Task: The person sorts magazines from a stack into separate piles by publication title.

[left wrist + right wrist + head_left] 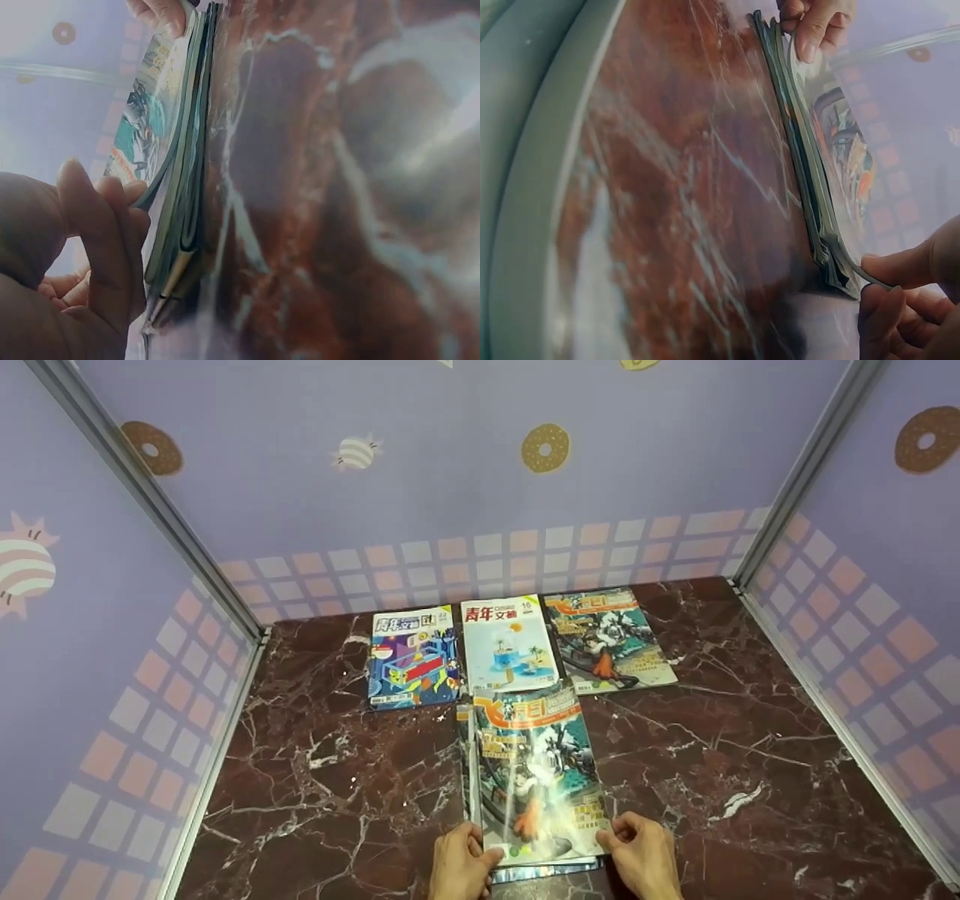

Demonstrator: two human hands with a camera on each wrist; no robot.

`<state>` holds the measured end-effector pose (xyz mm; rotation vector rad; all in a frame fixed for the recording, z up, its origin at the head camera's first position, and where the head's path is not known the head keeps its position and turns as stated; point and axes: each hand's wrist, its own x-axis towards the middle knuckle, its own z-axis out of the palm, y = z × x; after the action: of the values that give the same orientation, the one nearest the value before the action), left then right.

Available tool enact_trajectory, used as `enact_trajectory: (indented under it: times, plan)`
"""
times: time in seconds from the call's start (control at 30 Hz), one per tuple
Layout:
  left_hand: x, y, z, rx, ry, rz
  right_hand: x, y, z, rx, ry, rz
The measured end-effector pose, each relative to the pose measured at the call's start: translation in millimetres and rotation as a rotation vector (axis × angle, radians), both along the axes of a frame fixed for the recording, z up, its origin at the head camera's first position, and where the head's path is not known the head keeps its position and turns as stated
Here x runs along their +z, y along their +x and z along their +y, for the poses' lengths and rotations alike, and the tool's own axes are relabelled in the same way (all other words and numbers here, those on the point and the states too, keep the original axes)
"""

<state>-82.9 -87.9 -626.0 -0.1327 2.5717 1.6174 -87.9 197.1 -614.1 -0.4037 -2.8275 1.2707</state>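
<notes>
2 hands (459, 862) (645, 851) pinch the top magazine (540, 780) at near corners, marble tabletop (352, 780) flanking it.

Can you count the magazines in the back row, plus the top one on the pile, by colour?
Blue magazine: 1
White magazine: 1
Green-and-orange magazines: 2 (right-hand magazine in the back row, top magazine on the pile)
Total: 4
</notes>
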Motion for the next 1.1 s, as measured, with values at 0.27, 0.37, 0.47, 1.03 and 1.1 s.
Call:
enact_trajectory:
  times: [0.27,0.37,0.47,1.03,1.1]
  plan:
    - [-44.5,-27.1,2.3,-0.041,-0.177,0.101,5.2,-3.8,5,-0.052,-0.015,0.079]
    - [-48.8,-34.5,4.7,-0.044,-0.242,0.172,8.3,-6.9,7,-0.059,-0.026,0.090]
    - [-48.8,-42.4,8.0,-0.052,-0.277,0.214,11.6,-11.1,9,-0.063,-0.022,0.125]
    - [-18.8,-97.3,34.5,-0.126,-0.206,0.389,20.4,-55.6,32,-0.072,0.003,0.251]
    - [-23.4,-109.7,37.0,-0.139,-0.201,0.405,20.4,-63.2,35,-0.073,0.003,0.257]
